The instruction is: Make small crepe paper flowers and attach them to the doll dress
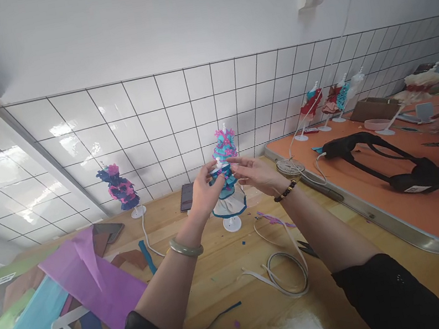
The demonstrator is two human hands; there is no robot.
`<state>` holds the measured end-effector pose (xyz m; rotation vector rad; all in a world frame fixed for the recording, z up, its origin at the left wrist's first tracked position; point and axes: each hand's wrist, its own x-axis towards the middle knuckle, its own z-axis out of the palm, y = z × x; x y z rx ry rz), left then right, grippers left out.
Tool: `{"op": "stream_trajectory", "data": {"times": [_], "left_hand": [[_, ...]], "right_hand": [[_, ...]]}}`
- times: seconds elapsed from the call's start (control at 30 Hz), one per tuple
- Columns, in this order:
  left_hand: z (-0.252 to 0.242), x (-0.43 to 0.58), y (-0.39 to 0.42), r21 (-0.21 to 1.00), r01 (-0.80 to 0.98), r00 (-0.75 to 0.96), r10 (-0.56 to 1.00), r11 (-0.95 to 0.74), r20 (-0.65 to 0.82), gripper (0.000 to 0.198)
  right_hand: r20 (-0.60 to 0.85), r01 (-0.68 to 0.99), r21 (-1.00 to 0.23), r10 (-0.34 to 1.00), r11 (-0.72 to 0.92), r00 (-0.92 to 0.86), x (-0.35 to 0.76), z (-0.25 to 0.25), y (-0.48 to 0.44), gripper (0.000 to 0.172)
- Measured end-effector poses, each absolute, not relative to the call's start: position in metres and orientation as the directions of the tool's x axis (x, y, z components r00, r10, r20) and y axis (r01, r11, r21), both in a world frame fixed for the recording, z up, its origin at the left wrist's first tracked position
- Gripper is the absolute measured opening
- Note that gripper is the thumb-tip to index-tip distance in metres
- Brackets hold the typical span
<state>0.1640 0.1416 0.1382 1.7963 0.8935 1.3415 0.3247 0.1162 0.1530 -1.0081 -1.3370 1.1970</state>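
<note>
The small mannequin (219, 163) stands on the tabletop (209, 278), beyond and to the left of the white coil (305, 271). It wears a dress (230, 206) with blue ruffled top and whitish skirt, edged in blue. It is upright: long axis vertical, neck pointing up, round white base (232, 225) below. The left hand (207, 190) and right hand (258, 172) touch its upper part with narrow fingers; I cannot tell whether they grip it
</note>
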Motion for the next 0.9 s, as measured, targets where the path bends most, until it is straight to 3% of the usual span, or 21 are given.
{"op": "stream_trajectory", "data": {"times": [0.2,0.4,0.7,0.9], "left_hand": [[0.138,0.164,0.141,0.865,0.089,0.219,0.857,-0.493,0.466,0.042],[0.138,0.161,0.138,0.863,0.034,0.253,0.840,-0.504,0.480,0.043],[0.136,0.161,0.142,0.864,0.061,0.195,0.855,-0.500,0.482,0.046],[0.136,0.160,0.141,0.882,0.024,0.204,0.866,-0.470,0.456,0.048]], "right_hand": [[0.325,-0.020,-0.946,0.944,0.324,-0.061,0.318,0.153,0.117,0.043],[0.350,0.005,-0.937,0.936,0.350,-0.026,0.315,0.150,0.120,0.041],[0.175,-0.062,-0.983,0.984,0.173,-0.030,0.320,0.156,0.109,0.039],[0.395,0.156,-0.912,0.915,0.379,0.088,0.313,0.153,0.106,0.028]]}}
